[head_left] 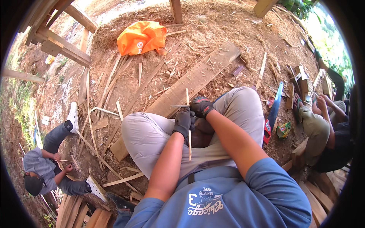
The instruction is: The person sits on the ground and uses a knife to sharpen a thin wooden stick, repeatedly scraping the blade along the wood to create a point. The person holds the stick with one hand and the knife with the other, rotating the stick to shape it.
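My left hand (184, 122), in a dark work glove, is closed round a thin pale wooden stick (189, 146) in front of my lap. The stick stands almost lengthwise to me, its lower end over my shirt. My right hand (202, 106), also gloved, is closed on a knife (178, 106) just beyond the left hand. Its handle is hidden in my fingers, and its narrow blade points left across the upper part of the stick. The two hands touch or nearly touch. Both are above the gap between my bent legs.
A wide plank (190, 79) lies just beyond my knees. An orange bag (141, 37) is at the far left-centre. To my right are a handsaw (274, 108) and a green-yellow packet (283, 130). People sit at left (40, 163) and right (330, 129). Wood strips and shavings litter the ground.
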The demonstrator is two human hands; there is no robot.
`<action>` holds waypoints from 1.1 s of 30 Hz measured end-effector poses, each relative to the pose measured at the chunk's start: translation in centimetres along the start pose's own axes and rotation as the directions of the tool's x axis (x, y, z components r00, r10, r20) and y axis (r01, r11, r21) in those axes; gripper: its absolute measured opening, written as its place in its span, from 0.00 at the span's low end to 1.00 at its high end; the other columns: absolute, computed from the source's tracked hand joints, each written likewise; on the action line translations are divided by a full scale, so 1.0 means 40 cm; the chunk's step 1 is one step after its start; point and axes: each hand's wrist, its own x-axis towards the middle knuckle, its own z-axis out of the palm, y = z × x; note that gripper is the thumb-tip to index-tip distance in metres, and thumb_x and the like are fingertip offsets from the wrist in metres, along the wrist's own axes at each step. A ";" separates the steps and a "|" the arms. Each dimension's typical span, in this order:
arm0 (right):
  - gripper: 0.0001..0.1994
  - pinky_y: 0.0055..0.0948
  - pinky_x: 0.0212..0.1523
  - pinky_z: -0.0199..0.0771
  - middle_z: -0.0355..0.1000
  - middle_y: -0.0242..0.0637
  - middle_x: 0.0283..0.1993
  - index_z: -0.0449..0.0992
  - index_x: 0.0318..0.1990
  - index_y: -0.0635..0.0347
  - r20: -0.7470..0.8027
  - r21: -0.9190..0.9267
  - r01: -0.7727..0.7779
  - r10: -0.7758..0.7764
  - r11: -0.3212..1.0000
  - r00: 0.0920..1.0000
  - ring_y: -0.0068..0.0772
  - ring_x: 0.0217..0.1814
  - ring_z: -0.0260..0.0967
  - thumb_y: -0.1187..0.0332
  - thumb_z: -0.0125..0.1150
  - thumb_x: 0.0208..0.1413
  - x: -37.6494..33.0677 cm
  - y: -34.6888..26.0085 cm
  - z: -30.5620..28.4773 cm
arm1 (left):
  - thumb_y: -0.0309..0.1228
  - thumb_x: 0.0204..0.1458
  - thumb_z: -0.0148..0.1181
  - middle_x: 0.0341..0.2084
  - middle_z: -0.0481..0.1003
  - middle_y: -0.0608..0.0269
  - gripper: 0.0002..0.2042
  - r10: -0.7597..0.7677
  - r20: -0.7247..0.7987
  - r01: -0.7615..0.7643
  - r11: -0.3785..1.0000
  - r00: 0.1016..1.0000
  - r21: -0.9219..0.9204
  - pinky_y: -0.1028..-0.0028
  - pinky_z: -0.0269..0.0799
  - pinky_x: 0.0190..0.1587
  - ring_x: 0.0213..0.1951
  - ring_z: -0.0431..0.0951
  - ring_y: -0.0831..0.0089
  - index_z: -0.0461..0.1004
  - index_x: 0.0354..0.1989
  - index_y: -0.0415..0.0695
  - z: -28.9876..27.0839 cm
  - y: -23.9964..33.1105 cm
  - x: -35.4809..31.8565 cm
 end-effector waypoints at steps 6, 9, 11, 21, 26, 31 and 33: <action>0.16 0.45 0.48 0.81 0.82 0.49 0.46 0.86 0.41 0.57 0.044 0.112 -0.330 0.327 0.938 0.944 0.49 0.47 0.82 0.60 0.58 0.54 0.070 0.007 -0.018 | 0.50 0.70 0.45 0.08 0.57 0.73 0.23 0.036 0.129 -0.040 0.999 0.991 0.029 0.67 0.46 0.09 0.06 0.52 0.74 0.70 0.23 0.55 -0.048 -0.037 0.067; 0.15 0.45 0.48 0.81 0.82 0.49 0.45 0.86 0.41 0.58 0.115 0.148 -0.299 0.284 0.943 0.952 0.49 0.48 0.82 0.60 0.59 0.53 0.056 0.019 -0.004 | 0.51 0.70 0.43 0.07 0.59 0.72 0.24 0.033 -0.027 -0.029 0.991 0.999 0.131 0.68 0.48 0.09 0.06 0.56 0.74 0.70 0.22 0.53 0.040 0.011 -0.041; 0.15 0.45 0.49 0.81 0.82 0.49 0.44 0.86 0.41 0.57 0.191 -0.085 0.056 -0.039 0.995 0.981 0.48 0.48 0.82 0.61 0.59 0.54 0.071 0.018 -0.012 | 0.49 0.72 0.41 0.09 0.61 0.70 0.24 0.229 -0.034 -0.199 0.904 0.973 0.378 0.68 0.50 0.09 0.07 0.58 0.73 0.72 0.26 0.51 -0.019 -0.018 0.043; 0.16 0.46 0.49 0.81 0.82 0.51 0.45 0.86 0.41 0.58 0.053 0.120 -0.249 0.245 0.961 0.968 0.51 0.49 0.81 0.60 0.58 0.53 0.056 -0.018 -0.023 | 0.56 0.70 0.41 0.09 0.53 0.76 0.23 -0.060 0.152 0.072 0.994 0.987 -0.080 0.68 0.41 0.11 0.07 0.47 0.75 0.68 0.24 0.60 -0.005 0.023 -0.046; 0.16 0.46 0.48 0.81 0.82 0.50 0.45 0.86 0.40 0.58 -0.019 0.153 -0.315 0.321 0.937 0.947 0.52 0.48 0.82 0.61 0.58 0.52 0.050 -0.033 0.001 | 0.54 0.70 0.41 0.08 0.54 0.76 0.22 -0.015 0.105 0.019 0.999 0.994 -0.037 0.68 0.41 0.11 0.06 0.47 0.75 0.68 0.24 0.59 -0.006 0.015 -0.028; 0.17 0.44 0.51 0.81 0.81 0.54 0.48 0.86 0.41 0.62 0.007 0.297 -0.494 0.516 0.817 0.857 0.53 0.53 0.81 0.60 0.55 0.56 0.084 -0.018 0.031 | 0.51 0.70 0.42 0.08 0.54 0.76 0.22 -0.001 0.243 0.018 0.998 0.970 -0.067 0.68 0.43 0.10 0.06 0.47 0.75 0.67 0.24 0.56 -0.025 0.016 -0.023; 0.18 0.44 0.50 0.81 0.81 0.51 0.49 0.86 0.42 0.61 -0.221 0.306 -0.503 0.574 0.808 0.788 0.49 0.53 0.81 0.59 0.53 0.58 0.112 0.067 0.017 | 0.51 0.70 0.42 0.09 0.54 0.75 0.21 -0.043 0.300 0.064 0.996 0.953 -0.063 0.68 0.45 0.11 0.07 0.49 0.76 0.67 0.26 0.56 -0.025 0.014 -0.047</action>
